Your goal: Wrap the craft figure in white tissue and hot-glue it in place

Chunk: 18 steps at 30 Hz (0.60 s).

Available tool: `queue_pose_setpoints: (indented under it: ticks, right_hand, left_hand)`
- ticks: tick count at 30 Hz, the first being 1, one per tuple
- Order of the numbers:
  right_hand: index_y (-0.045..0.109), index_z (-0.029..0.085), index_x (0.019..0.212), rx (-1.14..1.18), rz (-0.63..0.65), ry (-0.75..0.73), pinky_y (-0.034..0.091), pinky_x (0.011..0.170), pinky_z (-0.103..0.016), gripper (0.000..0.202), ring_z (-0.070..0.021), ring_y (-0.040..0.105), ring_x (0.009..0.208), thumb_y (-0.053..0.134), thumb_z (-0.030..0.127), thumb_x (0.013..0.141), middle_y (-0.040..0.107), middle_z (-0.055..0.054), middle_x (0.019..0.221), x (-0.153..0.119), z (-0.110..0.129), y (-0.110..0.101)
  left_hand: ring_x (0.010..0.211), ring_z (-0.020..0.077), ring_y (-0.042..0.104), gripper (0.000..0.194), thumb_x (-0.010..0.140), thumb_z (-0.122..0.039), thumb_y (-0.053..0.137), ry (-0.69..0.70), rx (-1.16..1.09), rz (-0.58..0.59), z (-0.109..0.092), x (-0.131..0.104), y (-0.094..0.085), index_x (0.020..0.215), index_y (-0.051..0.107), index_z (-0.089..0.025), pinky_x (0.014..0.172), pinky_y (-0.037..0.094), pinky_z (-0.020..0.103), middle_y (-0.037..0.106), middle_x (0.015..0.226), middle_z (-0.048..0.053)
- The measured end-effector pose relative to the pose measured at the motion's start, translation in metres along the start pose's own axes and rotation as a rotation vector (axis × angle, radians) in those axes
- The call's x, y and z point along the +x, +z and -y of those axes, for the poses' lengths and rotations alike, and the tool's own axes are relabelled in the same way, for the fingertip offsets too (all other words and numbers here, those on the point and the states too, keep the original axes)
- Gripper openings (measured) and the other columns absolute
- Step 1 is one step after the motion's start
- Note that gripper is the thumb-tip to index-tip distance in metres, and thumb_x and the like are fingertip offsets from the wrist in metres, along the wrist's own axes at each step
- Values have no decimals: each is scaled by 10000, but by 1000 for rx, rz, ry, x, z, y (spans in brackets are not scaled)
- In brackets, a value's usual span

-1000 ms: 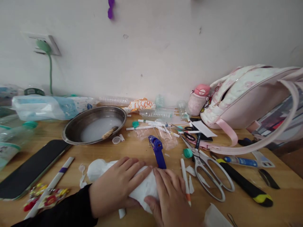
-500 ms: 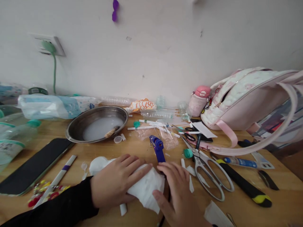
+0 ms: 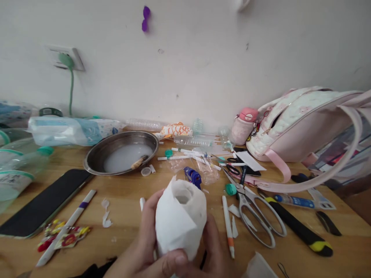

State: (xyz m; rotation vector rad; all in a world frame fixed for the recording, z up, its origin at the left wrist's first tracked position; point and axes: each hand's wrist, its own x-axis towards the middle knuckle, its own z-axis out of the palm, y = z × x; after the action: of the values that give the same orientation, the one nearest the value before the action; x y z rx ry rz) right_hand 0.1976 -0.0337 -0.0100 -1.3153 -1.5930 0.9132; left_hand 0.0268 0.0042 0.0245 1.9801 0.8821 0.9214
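Note:
Both hands hold a rounded form wrapped in white tissue paper (image 3: 179,220), tilted upright with a round hole at its top. My left hand (image 3: 146,245) is closed around its left side, with the thumb across the lower front. On the other side my right hand (image 3: 213,247) wraps the lower right, its fingers partly hidden by the form. Just behind it, a blue hot glue gun (image 3: 193,176) lies on the table, partly covered. A white marker with an orange band (image 3: 228,227) lies to the right of my right hand.
A metal bowl of cloudy liquid (image 3: 121,133) stands back left, with a black phone (image 3: 43,202) nearer. Open scissors (image 3: 255,212) and a black-yellow handled tool (image 3: 298,226) lie right. A backpack (image 3: 307,127), pink bottle (image 3: 244,125) and painted fish (image 3: 176,130) are along the wall.
The white wrapped form has gone from lying sideways under my hands to standing up between them, its hole showing. My hands have moved down and now grip it from both sides.

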Motion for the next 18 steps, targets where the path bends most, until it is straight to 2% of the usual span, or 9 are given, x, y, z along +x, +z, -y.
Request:
queue_pose_setpoints:
  ticks: [2,3,4,6,9,10,12,14,18]
  right_hand:
    - [315,291,1319,162,30,72,563,745,-316,763,-243,664,959,726,290,677,655,-71,1124,1,2,0]
    - [322,288,1314,215,35,93,561,760,-324,743,-243,662,973,717,274,684,652,-78,1141,1,2,0]
    - [329,281,1307,234,31,108,557,778,-328,721,-243,657,994,707,271,693,646,-86,1159,2,2,-1]
    - [337,271,1292,244,23,128,551,791,-324,690,-237,647,1020,692,265,701,638,-96,1172,3,2,-1]
    - [320,280,1273,255,15,149,555,743,-303,724,-225,669,931,704,232,663,655,-81,1098,2,4,-1]
    - [315,286,1266,251,11,150,556,725,-299,742,-224,673,896,713,223,643,655,-76,1080,1,4,-1]
    - [322,294,1244,235,3,137,554,702,-298,763,-230,668,865,732,221,604,643,-76,1083,-1,7,1]
    - [346,299,1214,254,-2,104,551,692,-296,754,-231,660,849,744,228,577,635,-71,1078,-2,10,3]
    - [403,308,1184,319,-18,45,546,720,-294,694,-223,636,854,745,262,582,616,-52,1057,-6,14,6]
  left_hand:
    - [910,267,693,765,882,-246,497,-66,-93,36,11,3,7,1447,-17,-306,675,613,388,586,1275,128]
    - [919,281,694,766,882,-261,518,-68,-67,-36,19,7,9,1455,9,-298,663,613,385,630,1226,123]
    - [925,290,696,700,909,-284,484,-81,-61,-61,26,12,8,1460,52,-285,642,615,375,665,1180,116]
    - [931,280,703,478,986,-332,245,-93,-63,-107,35,23,2,1449,152,-252,629,622,363,685,1153,125]
    - [1224,264,531,509,981,-405,18,-69,-111,-194,25,31,-17,1432,176,-230,879,566,426,481,1405,152]
    - [1245,253,509,557,965,-445,-26,-57,-224,-198,18,31,-23,1415,228,-239,896,558,417,453,1430,138]
    - [1246,234,505,522,976,-477,64,-110,-418,-168,2,29,-30,1374,325,-263,910,549,373,489,1409,98]
    - [1126,223,612,475,947,-557,257,-140,-527,-144,-9,26,-30,1333,388,-314,835,578,314,593,1314,57]
    - [992,228,684,452,836,-580,536,-206,-594,-78,-10,24,-23,1206,527,-321,779,585,294,677,1200,17]
